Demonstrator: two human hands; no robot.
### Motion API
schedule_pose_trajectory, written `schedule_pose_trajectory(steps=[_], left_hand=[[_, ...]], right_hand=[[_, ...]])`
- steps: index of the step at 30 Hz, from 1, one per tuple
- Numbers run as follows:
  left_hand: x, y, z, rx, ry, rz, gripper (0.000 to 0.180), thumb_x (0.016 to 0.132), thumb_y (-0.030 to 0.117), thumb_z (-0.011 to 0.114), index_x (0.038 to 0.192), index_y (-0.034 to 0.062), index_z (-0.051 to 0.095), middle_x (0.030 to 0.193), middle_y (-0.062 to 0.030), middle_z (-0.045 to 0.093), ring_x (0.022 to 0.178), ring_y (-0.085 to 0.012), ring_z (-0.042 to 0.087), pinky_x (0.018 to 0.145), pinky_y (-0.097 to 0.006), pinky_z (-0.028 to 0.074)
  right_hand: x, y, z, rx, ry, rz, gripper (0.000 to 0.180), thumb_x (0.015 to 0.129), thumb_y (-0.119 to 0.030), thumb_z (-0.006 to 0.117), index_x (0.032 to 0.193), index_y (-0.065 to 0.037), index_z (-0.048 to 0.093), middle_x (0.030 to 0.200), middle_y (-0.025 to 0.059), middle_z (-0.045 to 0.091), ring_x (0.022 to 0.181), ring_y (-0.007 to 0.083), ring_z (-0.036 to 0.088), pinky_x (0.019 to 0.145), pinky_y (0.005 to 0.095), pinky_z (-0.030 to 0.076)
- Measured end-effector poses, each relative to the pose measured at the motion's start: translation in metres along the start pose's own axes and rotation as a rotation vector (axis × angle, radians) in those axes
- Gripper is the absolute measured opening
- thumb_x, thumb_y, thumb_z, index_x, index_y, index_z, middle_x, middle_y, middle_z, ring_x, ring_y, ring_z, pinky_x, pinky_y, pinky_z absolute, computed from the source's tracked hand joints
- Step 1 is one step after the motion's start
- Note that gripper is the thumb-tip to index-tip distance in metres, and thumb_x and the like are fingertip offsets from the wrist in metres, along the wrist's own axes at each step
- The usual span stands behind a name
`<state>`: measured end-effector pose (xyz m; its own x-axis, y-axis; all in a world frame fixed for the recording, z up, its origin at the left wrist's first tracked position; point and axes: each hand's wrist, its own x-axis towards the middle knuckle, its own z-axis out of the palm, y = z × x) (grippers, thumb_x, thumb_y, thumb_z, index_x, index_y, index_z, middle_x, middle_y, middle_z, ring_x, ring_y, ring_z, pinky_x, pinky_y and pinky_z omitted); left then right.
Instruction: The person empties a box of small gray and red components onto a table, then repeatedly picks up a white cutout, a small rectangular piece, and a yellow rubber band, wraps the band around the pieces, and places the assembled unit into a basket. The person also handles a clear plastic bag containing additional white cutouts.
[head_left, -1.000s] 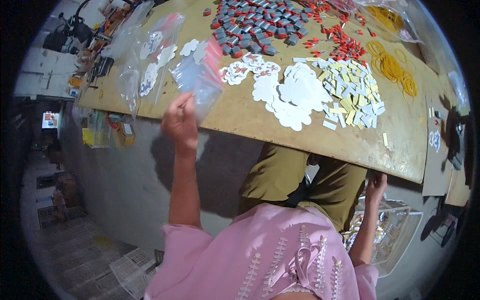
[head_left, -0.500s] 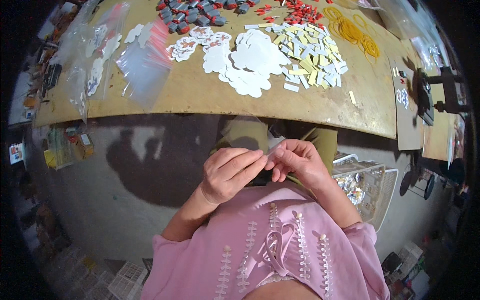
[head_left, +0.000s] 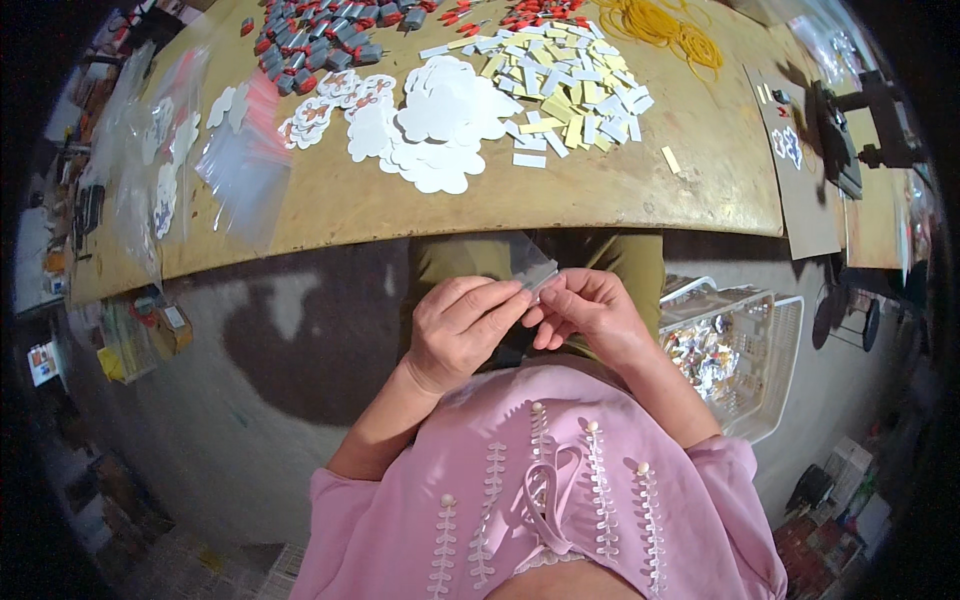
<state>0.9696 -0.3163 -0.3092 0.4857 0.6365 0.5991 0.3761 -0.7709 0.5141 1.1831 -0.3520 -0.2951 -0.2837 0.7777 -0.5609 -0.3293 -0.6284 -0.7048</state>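
Note:
Above my lap, just off the table's front edge, my left hand [head_left: 462, 330] and my right hand [head_left: 592, 318] meet at a small clear plastic bag [head_left: 528, 260]. The fingers of my left hand are closed on the bag near its whitish edge. My right thumb and forefinger pinch the same edge at its right end, the other fingers curled beneath. The bag's body stands up away from me, see-through against my trousers. Whether anything is inside it I cannot tell.
On the table [head_left: 600, 205] lie white scalloped cards [head_left: 440, 120], printed cutouts [head_left: 335, 100], yellow and white strips [head_left: 580, 90], small grey motors [head_left: 325, 40], yellow rubber bands [head_left: 680, 40] and red-edged clear bags [head_left: 245, 160]. A white plastic basket [head_left: 775, 350] stands at my right, a black stand [head_left: 835, 135] at the table's right.
The view has shifted, so the table's things appear farther left and higher. Both hands keep their grip, and the bag's upright part and whitish edge show more plainly.

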Motion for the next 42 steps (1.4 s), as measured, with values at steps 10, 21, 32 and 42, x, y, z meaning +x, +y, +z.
schedule_pose_trajectory(steps=[10, 21, 32, 42], left_hand=[[0.008, 0.012, 0.006, -0.521, -0.129, -0.64, 0.008, 0.087, 0.0, 0.075, 0.092, -0.0017, 0.07, 0.088, -0.0093, 0.071, 0.072, -0.0135, 0.07, 0.063, -0.027, 0.056], [0.009, 0.014, 0.016, -0.136, -0.138, -0.503, 0.009, 0.086, 0.001, 0.071, 0.086, 0.0039, 0.062, 0.079, -0.0104, 0.064, 0.067, -0.0272, 0.066, 0.059, -0.037, 0.053], [0.012, 0.012, -0.004, -0.113, -0.271, -0.276, 0.008, 0.086, 0.016, 0.071, 0.09, 0.0105, 0.066, 0.077, -0.0065, 0.059, 0.07, -0.0277, 0.063, 0.06, -0.041, 0.052], [0.021, 0.002, -0.045, -0.129, -0.424, -0.128, 0.011, 0.083, 0.014, 0.079, 0.088, 0.0089, 0.071, 0.078, -0.0038, 0.062, 0.072, -0.0224, 0.064, 0.064, -0.037, 0.054]], right_hand=[[0.006, 0.014, -0.003, -0.022, 0.045, -0.119, 0.011, 0.1, -0.012, 0.069, 0.091, -0.007, 0.068, 0.076, 0.0011, 0.069, 0.061, 0.0049, 0.062, 0.053, 0.0201, 0.048], [0.007, 0.023, -0.001, -0.026, 0.081, -0.105, 0.018, 0.095, -0.006, 0.065, 0.078, -0.009, 0.059, 0.077, -0.0011, 0.067, 0.06, 0.0045, 0.058, 0.047, 0.0207, 0.045], [0.01, 0.007, -0.004, 0.338, 0.035, 0.064, 0.014, 0.093, -0.011, 0.064, 0.08, -0.008, 0.062, 0.067, 0.0032, 0.065, 0.047, 0.0097, 0.054, 0.041, 0.0227, 0.035], [-0.013, -0.034, 0.01, -1.276, -0.122, -0.801, 0.018, 0.084, -0.005, 0.07, 0.102, -0.004, 0.068, 0.099, 0.0092, 0.068, 0.086, 0.0299, 0.068, 0.074, 0.039, 0.057]])
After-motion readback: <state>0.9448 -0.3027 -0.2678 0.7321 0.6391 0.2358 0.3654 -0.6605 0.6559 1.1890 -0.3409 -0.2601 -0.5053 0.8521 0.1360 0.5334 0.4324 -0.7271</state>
